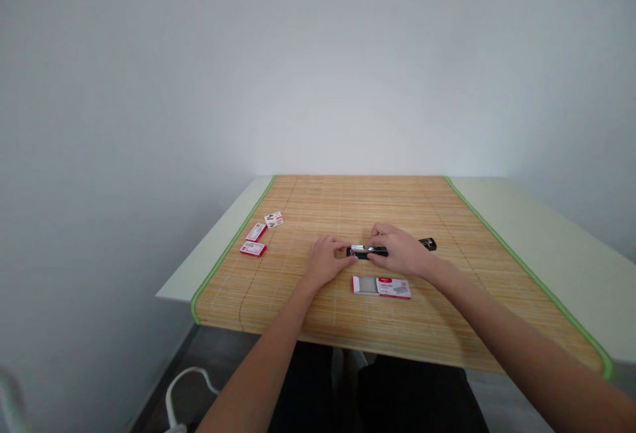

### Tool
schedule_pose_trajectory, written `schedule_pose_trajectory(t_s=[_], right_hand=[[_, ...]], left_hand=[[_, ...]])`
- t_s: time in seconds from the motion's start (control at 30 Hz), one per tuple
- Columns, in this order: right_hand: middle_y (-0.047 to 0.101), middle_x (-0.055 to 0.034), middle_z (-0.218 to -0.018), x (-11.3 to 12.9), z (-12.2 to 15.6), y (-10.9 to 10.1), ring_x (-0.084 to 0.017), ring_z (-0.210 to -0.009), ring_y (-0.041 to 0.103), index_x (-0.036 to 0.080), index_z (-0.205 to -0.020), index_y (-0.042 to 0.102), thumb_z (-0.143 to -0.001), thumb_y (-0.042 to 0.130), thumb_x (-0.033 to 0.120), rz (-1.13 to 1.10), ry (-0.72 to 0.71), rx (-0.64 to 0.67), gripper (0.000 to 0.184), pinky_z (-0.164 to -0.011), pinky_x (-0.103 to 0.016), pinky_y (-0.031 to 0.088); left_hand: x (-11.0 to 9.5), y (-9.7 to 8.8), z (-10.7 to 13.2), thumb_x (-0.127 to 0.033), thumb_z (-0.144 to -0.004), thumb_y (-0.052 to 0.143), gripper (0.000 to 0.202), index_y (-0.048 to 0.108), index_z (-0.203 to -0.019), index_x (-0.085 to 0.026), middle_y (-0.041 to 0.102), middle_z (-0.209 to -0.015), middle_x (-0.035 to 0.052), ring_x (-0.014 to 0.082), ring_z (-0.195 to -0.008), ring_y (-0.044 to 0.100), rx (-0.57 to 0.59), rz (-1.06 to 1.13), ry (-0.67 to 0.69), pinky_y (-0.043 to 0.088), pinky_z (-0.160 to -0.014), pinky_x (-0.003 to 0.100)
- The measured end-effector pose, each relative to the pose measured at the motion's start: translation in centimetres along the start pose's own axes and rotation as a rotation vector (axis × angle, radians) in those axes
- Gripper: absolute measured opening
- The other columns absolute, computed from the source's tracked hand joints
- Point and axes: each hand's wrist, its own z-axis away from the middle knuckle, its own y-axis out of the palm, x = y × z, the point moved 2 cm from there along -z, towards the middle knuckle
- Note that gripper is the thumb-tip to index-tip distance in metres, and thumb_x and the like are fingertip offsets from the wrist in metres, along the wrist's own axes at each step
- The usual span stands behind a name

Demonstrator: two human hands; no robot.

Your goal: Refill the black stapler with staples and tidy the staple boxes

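Observation:
A black stapler [364, 255] lies opened out on the bamboo mat, its silver inner channel facing up. At its left end, my left hand [325, 261] pinches it between thumb and fingers. My right hand [397, 249] is closed over its middle, thumb on the near side and fingers on the far side; whether a staple strip is also between those fingers I cannot tell. The stapler's black top arm [428, 243] sticks out to the right beyond the hand. Just nearer to me lies a red and white staple box [395, 288], its left part showing a grey inside.
Two small red and white boxes [254, 249] and a white printed packet [273, 220] lie at the mat's left side. The green-edged bamboo mat [368, 201] covers the middle of a white table [521, 221] against a wall. A white cable [186, 373] hangs below left.

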Motion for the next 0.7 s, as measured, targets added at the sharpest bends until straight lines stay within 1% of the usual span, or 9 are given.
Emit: schedule_pose_trajectory(t_s=[0.1, 0.2, 0.23, 0.3, 0.37, 0.43, 0.5, 0.57, 0.7], right_hand=[[0.069, -0.0082, -0.11, -0.9, 1.6, -1.8, -0.029, -0.108, 0.061, 0.027, -0.114, 0.073, -0.089, 0.067, 0.033, -0.005, 0.043, -0.16, 0.027, -0.099, -0.048, 0.048], [0.066, -0.0081, -0.128, -3.6, 5.1, -3.4, -0.031, -0.123, 0.058, 0.03, -0.129, 0.065, -0.091, 0.065, 0.04, -0.102, 0.207, -0.413, 0.039, -0.113, -0.056, 0.041], [0.064, -0.0073, -0.135, -4.6, 6.4, -3.5, -0.031, -0.129, 0.056, 0.032, -0.135, 0.06, -0.09, 0.067, 0.045, -0.181, 0.267, -0.463, 0.047, -0.117, -0.058, 0.038], [0.06, -0.005, -0.144, -6.7, 8.9, -2.8, -0.03, -0.136, 0.053, 0.036, -0.145, 0.049, -0.086, 0.071, 0.053, -0.435, 0.372, -0.441, 0.066, -0.119, -0.057, 0.039], [0.059, -0.0046, -0.146, -8.1, 10.7, -1.4, -0.03, -0.139, 0.051, 0.038, -0.144, 0.05, -0.08, 0.075, 0.059, -0.683, 0.454, -0.376, 0.072, -0.119, -0.056, 0.04], [0.061, -0.0064, -0.144, -8.7, 11.7, -0.1, -0.031, -0.135, 0.055, 0.035, -0.139, 0.055, -0.075, 0.079, 0.061, -0.842, 0.504, -0.312, 0.073, -0.118, -0.054, 0.042], [0.066, -0.008, -0.138, -9.0, 11.9, 0.8, -0.03, -0.128, 0.061, 0.031, -0.132, 0.06, -0.074, 0.08, 0.061, -0.908, 0.536, -0.277, 0.068, -0.117, -0.053, 0.043], [0.07, -0.0083, -0.131, -9.0, 11.7, 1.1, -0.029, -0.121, 0.065, 0.029, -0.127, 0.063, -0.074, 0.081, 0.06, -0.93, 0.557, -0.283, 0.063, -0.116, -0.052, 0.044], [0.073, -0.0077, -0.124, -8.8, 10.8, 0.5, -0.028, -0.115, 0.067, 0.028, -0.122, 0.065, -0.074, 0.083, 0.058, -0.971, 0.548, -0.322, 0.059, -0.112, -0.05, 0.048]], left_hand=[[0.0, 0.0, 0.0, -0.055, -0.082, 0.077, 0.039, 0.077, -0.114, -0.033, 0.07, -0.103, 0.0018, 0.0237, -0.1, 0.06, 0.009, 0.004, 0.001, 0.043, -0.088, 0.036], [0.1, 0.1, 0.0, -0.055, -0.082, 0.077, 0.039, 0.077, -0.113, -0.033, 0.07, -0.101, 0.0017, 0.0235, -0.099, 0.06, 0.006, 0.013, 0.019, 0.042, -0.088, 0.036], [0.2, 0.1, 0.0, -0.056, -0.082, 0.077, 0.038, 0.077, -0.112, -0.032, 0.07, -0.101, 0.0016, 0.0234, -0.099, 0.06, 0.003, 0.019, 0.025, 0.042, -0.087, 0.036], [0.3, 0.2, -0.1, -0.056, -0.081, 0.077, 0.038, 0.077, -0.11, -0.032, 0.07, -0.099, 0.0015, 0.0233, -0.098, 0.06, -0.001, 0.032, 0.03, 0.042, -0.087, 0.035], [0.4, 0.3, -0.2, -0.056, -0.081, 0.078, 0.038, 0.078, -0.109, -0.031, 0.07, -0.099, 0.0015, 0.0231, -0.098, 0.06, 0.0, 0.041, 0.028, 0.042, -0.087, 0.035], [0.4, 0.3, -0.2, -0.056, -0.081, 0.078, 0.037, 0.077, -0.109, -0.031, 0.07, -0.101, 0.0017, 0.0231, -0.099, 0.06, 0.003, 0.047, 0.028, 0.043, -0.088, 0.035], [0.4, 0.3, -0.2, -0.056, -0.081, 0.078, 0.037, 0.077, -0.109, -0.031, 0.07, -0.101, 0.0018, 0.0232, -0.1, 0.06, 0.003, 0.048, 0.03, 0.043, -0.089, 0.035], [0.4, 0.3, -0.2, -0.057, -0.081, 0.077, 0.038, 0.077, -0.108, -0.031, 0.07, -0.101, 0.0019, 0.0232, -0.1, 0.06, 0.004, 0.047, 0.029, 0.043, -0.09, 0.035], [0.4, 0.3, -0.2, -0.059, -0.08, 0.077, 0.04, 0.077, -0.108, -0.031, 0.07, -0.099, 0.0016, 0.0231, -0.098, 0.06, 0.005, 0.044, 0.023, 0.043, -0.088, 0.035]])
